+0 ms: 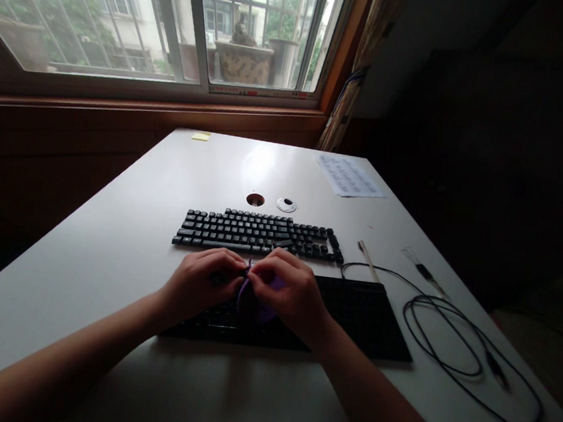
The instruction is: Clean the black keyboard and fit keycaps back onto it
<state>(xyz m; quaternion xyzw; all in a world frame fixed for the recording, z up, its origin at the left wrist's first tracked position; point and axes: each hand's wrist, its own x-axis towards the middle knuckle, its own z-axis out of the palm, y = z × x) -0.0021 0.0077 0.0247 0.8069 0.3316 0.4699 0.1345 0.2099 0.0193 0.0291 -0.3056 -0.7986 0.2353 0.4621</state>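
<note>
My left hand (203,282) and my right hand (289,289) meet above a dark keyboard base (365,317) that lies on the white desk (104,266). Both hands are closed in a pinch around a small dark part between them; a purple object (258,302) shows under the fingers, partly hidden. A set of black keycaps laid out as a keyboard (259,233) rests just beyond the hands.
A black cable (467,358) lies coiled at the right. A thin stick (369,260) and a small brush-like tool (423,269) lie right of the keycaps. A cable hole (255,199), its white cap (286,205), a printed sheet (349,176) and a yellow note (201,136) sit farther back.
</note>
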